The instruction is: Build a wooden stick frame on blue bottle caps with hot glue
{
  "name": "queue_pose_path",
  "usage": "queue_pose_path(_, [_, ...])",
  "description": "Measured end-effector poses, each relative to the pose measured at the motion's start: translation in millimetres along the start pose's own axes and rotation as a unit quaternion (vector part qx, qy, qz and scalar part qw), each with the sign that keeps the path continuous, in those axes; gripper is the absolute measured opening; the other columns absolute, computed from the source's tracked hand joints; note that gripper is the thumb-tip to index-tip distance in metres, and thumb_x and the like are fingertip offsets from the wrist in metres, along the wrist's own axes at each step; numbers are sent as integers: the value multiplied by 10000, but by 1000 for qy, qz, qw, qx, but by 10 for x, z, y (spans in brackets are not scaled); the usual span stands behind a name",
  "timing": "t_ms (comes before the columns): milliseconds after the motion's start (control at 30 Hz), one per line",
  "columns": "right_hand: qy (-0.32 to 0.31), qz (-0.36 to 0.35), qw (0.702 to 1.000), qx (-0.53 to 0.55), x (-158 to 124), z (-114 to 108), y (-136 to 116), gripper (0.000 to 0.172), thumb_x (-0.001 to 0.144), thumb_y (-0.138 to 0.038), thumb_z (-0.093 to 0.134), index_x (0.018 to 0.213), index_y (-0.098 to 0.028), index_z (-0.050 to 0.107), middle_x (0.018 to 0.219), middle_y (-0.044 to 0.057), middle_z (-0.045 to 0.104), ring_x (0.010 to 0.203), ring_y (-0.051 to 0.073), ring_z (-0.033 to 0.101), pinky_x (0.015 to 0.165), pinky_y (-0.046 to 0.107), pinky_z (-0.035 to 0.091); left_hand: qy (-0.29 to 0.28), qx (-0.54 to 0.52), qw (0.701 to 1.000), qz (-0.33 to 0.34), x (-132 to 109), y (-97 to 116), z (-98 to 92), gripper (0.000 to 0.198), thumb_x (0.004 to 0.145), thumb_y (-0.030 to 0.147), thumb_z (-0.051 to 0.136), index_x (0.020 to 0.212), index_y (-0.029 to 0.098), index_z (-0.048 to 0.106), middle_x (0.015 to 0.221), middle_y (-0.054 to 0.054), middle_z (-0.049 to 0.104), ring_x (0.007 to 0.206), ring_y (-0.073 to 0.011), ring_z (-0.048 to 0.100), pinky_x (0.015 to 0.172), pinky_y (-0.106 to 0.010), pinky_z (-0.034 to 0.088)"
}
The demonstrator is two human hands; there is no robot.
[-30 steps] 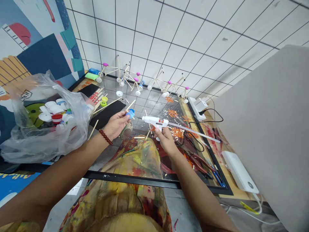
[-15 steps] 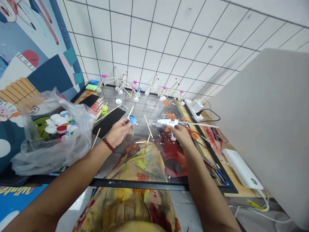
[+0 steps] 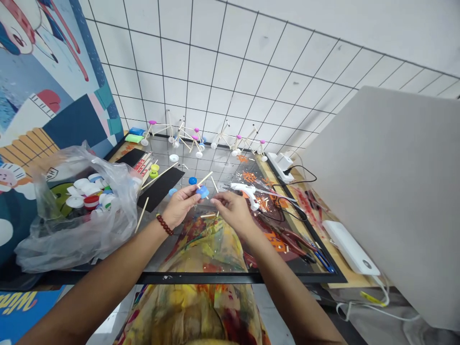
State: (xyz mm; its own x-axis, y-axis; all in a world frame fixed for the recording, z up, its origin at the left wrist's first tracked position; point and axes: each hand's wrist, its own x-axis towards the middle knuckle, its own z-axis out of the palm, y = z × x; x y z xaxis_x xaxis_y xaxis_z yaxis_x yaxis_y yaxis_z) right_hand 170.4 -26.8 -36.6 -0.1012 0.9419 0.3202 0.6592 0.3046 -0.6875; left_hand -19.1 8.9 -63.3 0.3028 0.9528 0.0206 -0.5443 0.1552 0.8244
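My left hand (image 3: 179,206), a beaded bracelet at its wrist, pinches a blue bottle cap (image 3: 202,192) between thumb and fingers. A thin wooden stick (image 3: 205,178) slants up from beside the cap. Close to the cap's right side, my right hand (image 3: 232,211) has its thumb and fingertips drawn together; whether anything is between them is hidden. Behind the right hand lies a white glue gun (image 3: 247,190) on the table, with a long glue stick (image 3: 276,195) in its back. Another blue cap (image 3: 193,180) rests just beyond my left hand.
Stick-and-cap structures (image 3: 196,139) stand along the wall. At left sits a clear plastic bag (image 3: 118,206) of bottle caps, near a black sheet (image 3: 163,187). A power strip (image 3: 280,167), pliers (image 3: 294,239) and a white box-shaped device (image 3: 350,247) are at right.
My right hand has let go of the glue gun, which now lies on the table, and has moved left to the blue cap. My left hand has shifted slightly right and down.
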Motion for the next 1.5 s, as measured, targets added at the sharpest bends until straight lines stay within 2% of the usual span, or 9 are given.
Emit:
queue_pose_path(200, [-18, 10, 997, 74, 4, 240, -90, 339, 877, -386, 525, 592, -203, 536, 570, -20, 502, 567, 134, 460, 559, 254, 330, 0, 70, 997, 22, -15, -29, 33, 448, 612, 241, 898, 1028, 172, 748, 1017, -70, 751, 938, -185, 672, 915, -336, 512])
queue_pose_path(367, [11, 45, 995, 88, -43, 264, -104, 373, 864, -419, 493, 561, -201, 508, 514, -35, 417, 517, 115, 388, 528, 250, 294, 48, 155, 985, 66, -55, -47, 107, 511, 546, 119, 886, 1026, 178, 721, 915, -54, 734, 798, -163, 669, 785, -310, 561])
queue_pose_path(467, [15, 50, 995, 90, -60, 275, -95, 377, 853, -433, 517, 559, -197, 535, 504, -34, 431, 503, 112, 384, 517, 249, 302, 79, 223, 963, 129, -103, -29, 140, 400, 598, 111, 844, 976, 190, 741, 921, -55, 719, 751, -154, 657, 760, -299, 566])
queue_pose_path(567, [9, 37, 993, 108, -77, 273, -88, 347, 841, -427, 542, 592, -190, 591, 523, -24, 481, 510, 116, 407, 518, 250, 321, 69, 262, 946, 178, -153, 7, 154, 333, 628, 95, 809, 937, 212, 776, 1031, -67, 705, 779, -164, 650, 817, -315, 569])
queue_pose_path(700, [-29, 50, 978, 199, -115, 244, -86, 225, 769, -389, 609, 717, -178, 667, 619, -3, 585, 562, 131, 486, 544, 249, 382, 60, 272, 940, 196, -187, 32, 155, 305, 643, 79, 783, 913, 221, 790, 1072, -75, 691, 864, -197, 649, 852, -326, 565])
queue_pose_path(833, [-71, 107, 959, 252, -137, 214, -81, 298, 799, -445, 591, 689, -175, 651, 602, -6, 581, 543, 125, 477, 540, 250, 377, 56, 290, 931, 213, -183, 20, 137, 322, 649, 78, 773, 938, 220, 780, 1087, -75, 677, 930, -209, 639, 850, -321, 564])
queue_pose_path(1000, [-63, 75, 963, 253, -127, 259, -100, 406, 856, -533, 543, 640, -190, 569, 584, -32, 478, 568, 117, 413, 561, 245, 338, 40, 337, 910, 237, -179, 2, 119, 346, 651, 111, 782, 975, 230, 769, 1098, -74, 672, 923, -212, 635, 849, -332, 569])
queue_pose_path(1267, [-23, 46, 978, 200, -167, 379, -158, 381, 906, -447, 449, 609, -209, 430, 612, -33, 391, 613, 127, 375, 593, 256, 306, 63, 372, 888, 263, -195, -6, 148, 324, 673, 113, 761, 982, 209, 759, 1088, -81, 680, 889, -200, 659, 824, -320, 588])
queue_pose_path(1500, [-14, 47, 984, 170, -219, 392, -217, 366, 924, -411, 415, 619, -213, 378, 611, -44, 372, 607, 120, 367, 588, 256, 279, 30, 443, 823, 354, -140, -56, 78, 303, 749, 98, 655, 1038, 187, 679, 1077, -69, 657, 914, -166, 676, 784, -295, 629])
